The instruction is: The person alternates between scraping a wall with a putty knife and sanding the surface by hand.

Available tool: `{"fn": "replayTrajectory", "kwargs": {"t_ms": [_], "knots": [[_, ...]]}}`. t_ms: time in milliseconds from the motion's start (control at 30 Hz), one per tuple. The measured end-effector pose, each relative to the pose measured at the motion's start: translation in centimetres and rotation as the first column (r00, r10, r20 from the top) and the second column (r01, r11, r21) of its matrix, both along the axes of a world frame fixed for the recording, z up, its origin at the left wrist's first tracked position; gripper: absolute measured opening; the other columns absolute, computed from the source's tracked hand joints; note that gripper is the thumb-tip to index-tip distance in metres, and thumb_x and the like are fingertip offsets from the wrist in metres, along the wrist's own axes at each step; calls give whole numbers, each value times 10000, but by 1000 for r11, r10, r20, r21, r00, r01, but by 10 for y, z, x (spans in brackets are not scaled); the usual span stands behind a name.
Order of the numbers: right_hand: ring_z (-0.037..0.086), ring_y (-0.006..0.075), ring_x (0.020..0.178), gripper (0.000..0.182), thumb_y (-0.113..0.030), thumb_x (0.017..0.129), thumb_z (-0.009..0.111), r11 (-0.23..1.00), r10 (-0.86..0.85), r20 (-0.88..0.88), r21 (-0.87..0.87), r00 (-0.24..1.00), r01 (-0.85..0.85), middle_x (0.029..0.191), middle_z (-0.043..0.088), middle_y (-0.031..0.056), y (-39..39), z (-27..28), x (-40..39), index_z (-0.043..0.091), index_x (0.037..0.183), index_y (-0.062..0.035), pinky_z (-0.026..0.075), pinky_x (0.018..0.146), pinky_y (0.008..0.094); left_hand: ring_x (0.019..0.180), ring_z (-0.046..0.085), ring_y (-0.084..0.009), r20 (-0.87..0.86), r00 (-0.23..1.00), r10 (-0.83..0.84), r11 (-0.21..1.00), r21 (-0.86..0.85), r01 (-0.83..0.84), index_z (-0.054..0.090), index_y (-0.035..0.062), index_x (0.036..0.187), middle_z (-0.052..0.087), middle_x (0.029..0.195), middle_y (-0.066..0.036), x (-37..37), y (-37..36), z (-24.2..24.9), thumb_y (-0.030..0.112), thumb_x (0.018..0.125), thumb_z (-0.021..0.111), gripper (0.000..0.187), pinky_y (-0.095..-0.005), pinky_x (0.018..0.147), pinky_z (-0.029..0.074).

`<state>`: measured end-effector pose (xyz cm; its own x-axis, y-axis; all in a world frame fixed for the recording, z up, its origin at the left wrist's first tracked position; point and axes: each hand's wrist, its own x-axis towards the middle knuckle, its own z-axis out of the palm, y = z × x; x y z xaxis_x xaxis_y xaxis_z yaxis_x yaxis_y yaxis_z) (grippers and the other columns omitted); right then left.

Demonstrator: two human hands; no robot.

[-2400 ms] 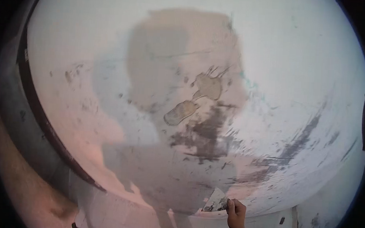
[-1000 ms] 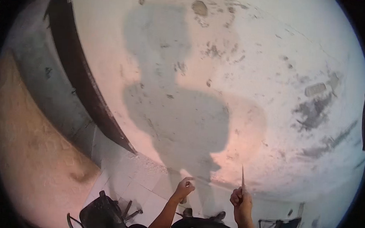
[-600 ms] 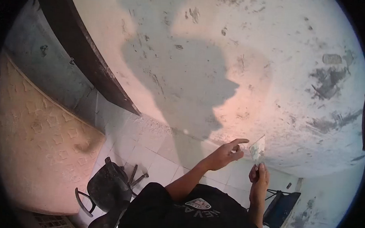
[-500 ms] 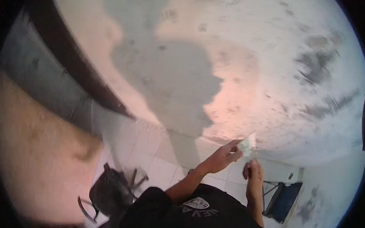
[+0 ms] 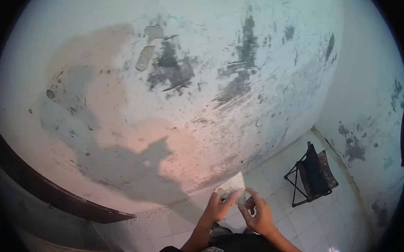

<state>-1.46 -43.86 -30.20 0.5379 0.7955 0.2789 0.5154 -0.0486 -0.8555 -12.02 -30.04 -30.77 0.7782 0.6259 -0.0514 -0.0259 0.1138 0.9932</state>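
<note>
My left hand [image 5: 214, 210] is closed on a pale flat piece [image 5: 233, 183] with a pointed corner and grey-green smears, its thumb lying across the face. Its exact kind I cannot make out. My right hand [image 5: 260, 217] has its fingers curled at the lower right edge of the same piece, with thumb and forefinger touching it. Both hands are in front of my dark shirt, low in the view. Beyond them rises a whitish wall [image 5: 201, 139] with dark scuffs and peeled patches.
A dark folding chair [image 5: 315, 173] stands on the tiled floor [image 5: 308, 225] to the right, near the corner with the side wall [image 5: 370, 88]. A dark brown beam-like edge [image 5: 63, 194] runs along the lower left. Shadows fall on the wall.
My view has swung right, bringing the folding chair and wall corner further in. My right hand, apart from the pale piece and below it before, is now at its edge.
</note>
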Motion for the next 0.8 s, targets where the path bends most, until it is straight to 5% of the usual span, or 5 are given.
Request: {"fn": "replayTrajectory", "kwargs": {"t_ms": [200, 267, 400, 667, 800], "knots": [[573, 147, 671, 643, -85, 909, 673, 1000, -15, -236, -20, 972, 10, 822, 614, 80, -38, -4, 36, 359, 1453, 57, 466, 701, 333, 817, 561, -76, 2, 980, -201, 979, 20, 201, 625, -7, 1160, 654, 974, 1, 59, -35, 10, 183, 980, 621, 262, -265, 687, 457], [563, 122, 750, 549, -93, 988, 566, 951, 11, -379, 289, 925, 107, 905, 624, 67, -36, -25, 40, 332, 1462, 58, 465, 702, 296, 928, 573, -93, 128, 961, -247, 966, 109, 234, 622, -7, 1170, 655, 1032, -11, 72, -38, 12, 154, 983, 608, 247, -274, 781, 472], [548, 108, 798, 532, -112, 1026, 496, 964, 217, -775, 266, 594, -5, 986, 635, 74, -36, -5, 57, 293, 1502, 9, 457, 701, 254, 977, 577, -108, 106, 961, -254, 961, 138, 239, 611, 0, 1194, 657, 1051, -22, 80, -22, 20, 151, 979, 612, 263, -284, 829, 473], [543, 137, 641, 699, -76, 947, 608, 978, 181, -317, 161, 931, -135, 807, 632, 118, 65, 38, 74, 238, 1534, 1, 434, 617, 254, 745, 541, -55, 183, 983, -32, 966, 256, -16, 636, -21, 1104, 638, 871, 7, 72, 59, 48, 99, 967, 597, 186, -235, 631, 437], [562, 239, 633, 788, -49, 877, 680, 932, 184, -50, 327, 982, -158, 706, 621, 111, 138, 44, 82, 248, 1534, 3, 447, 619, 336, 893, 632, -108, 241, 962, 130, 969, 173, -175, 652, -58, 1095, 705, 1002, -77, 75, 110, 78, 93, 959, 615, 207, -276, 773, 510]]}}
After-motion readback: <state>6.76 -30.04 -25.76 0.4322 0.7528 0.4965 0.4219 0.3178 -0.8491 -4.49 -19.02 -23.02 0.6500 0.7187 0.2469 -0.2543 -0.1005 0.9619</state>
